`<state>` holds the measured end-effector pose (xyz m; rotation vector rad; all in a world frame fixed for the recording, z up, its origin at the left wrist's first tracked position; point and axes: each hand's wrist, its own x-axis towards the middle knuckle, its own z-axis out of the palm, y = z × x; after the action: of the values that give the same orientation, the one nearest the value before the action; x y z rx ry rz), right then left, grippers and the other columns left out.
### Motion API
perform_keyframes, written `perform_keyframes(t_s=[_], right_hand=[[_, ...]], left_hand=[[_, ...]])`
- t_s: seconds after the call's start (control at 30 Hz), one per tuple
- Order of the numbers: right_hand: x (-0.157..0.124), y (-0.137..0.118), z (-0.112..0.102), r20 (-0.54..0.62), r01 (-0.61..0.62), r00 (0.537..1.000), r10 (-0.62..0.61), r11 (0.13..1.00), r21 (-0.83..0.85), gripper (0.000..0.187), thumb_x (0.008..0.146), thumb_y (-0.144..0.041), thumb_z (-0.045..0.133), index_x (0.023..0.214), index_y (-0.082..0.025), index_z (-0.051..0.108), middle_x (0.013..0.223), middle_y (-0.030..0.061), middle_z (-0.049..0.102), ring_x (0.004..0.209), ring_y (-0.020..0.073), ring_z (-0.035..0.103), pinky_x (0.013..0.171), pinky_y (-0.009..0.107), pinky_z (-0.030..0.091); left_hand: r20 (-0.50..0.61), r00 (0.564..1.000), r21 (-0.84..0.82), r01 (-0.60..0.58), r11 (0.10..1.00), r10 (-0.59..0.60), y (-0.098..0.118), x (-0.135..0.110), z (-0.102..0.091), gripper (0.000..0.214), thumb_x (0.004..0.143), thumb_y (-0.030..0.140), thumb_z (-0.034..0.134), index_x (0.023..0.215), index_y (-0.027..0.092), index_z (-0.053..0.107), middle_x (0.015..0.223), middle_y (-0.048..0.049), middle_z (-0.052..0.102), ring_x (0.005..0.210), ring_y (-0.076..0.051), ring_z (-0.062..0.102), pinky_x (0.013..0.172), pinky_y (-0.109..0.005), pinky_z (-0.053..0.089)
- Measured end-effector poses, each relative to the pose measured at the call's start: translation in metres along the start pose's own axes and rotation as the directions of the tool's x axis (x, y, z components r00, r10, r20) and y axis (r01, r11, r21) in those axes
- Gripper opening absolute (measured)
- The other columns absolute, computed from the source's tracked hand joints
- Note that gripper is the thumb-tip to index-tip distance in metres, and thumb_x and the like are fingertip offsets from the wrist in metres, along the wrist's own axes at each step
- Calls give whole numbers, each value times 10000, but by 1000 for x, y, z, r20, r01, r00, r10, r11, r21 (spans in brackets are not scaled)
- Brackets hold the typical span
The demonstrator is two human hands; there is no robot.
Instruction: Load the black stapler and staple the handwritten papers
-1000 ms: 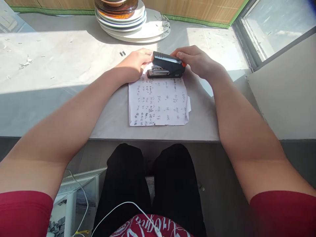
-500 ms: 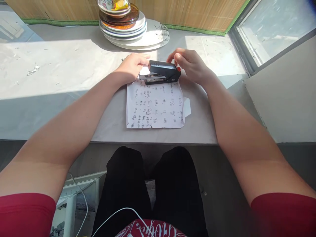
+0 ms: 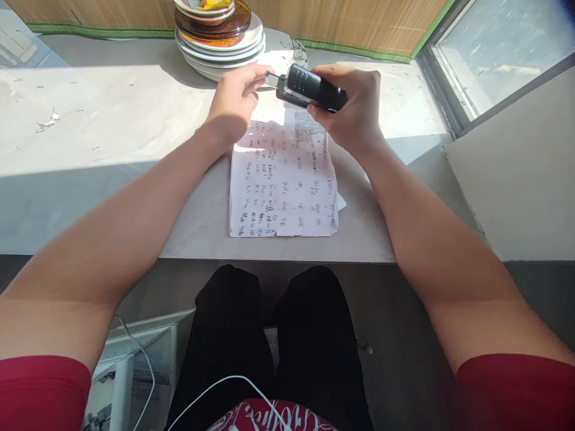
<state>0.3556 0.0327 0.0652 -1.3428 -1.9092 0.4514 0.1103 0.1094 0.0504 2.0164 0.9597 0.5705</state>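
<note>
My right hand [image 3: 354, 102] is wrapped round a black stapler [image 3: 309, 87], raised above the table with its front end facing left. A metal piece [image 3: 272, 79] sticks out of the stapler's front. My left hand [image 3: 238, 99] pinches at that metal end, thumb and fingertips close together. Below both hands lies a sheet of paper [image 3: 283, 185] covered in handwriting, with a block of denser writing near its top. A small white paper corner [image 3: 342, 203] shows from under its right side.
A stack of plates [image 3: 220, 45] stands at the back, a yellow packet [image 3: 215, 4] on top. Paper scraps [image 3: 48, 121] lie at the left of the table [image 3: 90, 203]. A bamboo mat [image 3: 350, 24] runs along the back. A window frame [image 3: 453, 96] borders the right side.
The right hand has closed round the stapler and lifted it up off the paper, turning it. The left hand has shifted slightly up with the metal end. More writing on the paper shows.
</note>
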Motion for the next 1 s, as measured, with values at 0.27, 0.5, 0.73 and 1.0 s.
perform_keyframes(t_s=[0.27,0.5,0.73,1.0], right_hand=[[6,-20,10,51,152,988,-146,978,-142,417,1032,-676,401,1182,-452,719,1309,-32,745,1446,295,470,893,515,527],[8,-14,7,84,352,931,-355,816,-459,594,1132,-529,146,1317,-425,701,1452,-81,694,1422,225,520,1246,522,276],[7,2,4,-31,341,923,-384,853,-394,527,1120,-468,209,1373,-453,671,1459,-64,687,1377,284,504,1163,559,340],[11,4,7,-81,333,895,-438,780,-529,542,1139,-372,212,1272,-351,737,1373,-32,746,1293,292,584,1080,583,394]], left_hand=[[-13,996,-352,-88,932,89,14,-13,2,733,810,567,648,1499,330,563,1428,58,685,1475,-313,439,1242,-501,387],[-34,999,-278,-9,961,0,10,-11,4,752,859,761,577,1499,367,550,1365,37,717,1468,-350,421,1169,-582,440],[-93,994,-253,28,967,-53,4,-2,2,800,837,741,528,1512,313,512,1488,38,648,1411,-319,493,1148,-534,456],[-159,982,-284,52,957,-101,4,-3,6,633,840,691,573,1330,290,568,1311,-42,691,1171,-313,560,1024,-590,479]])
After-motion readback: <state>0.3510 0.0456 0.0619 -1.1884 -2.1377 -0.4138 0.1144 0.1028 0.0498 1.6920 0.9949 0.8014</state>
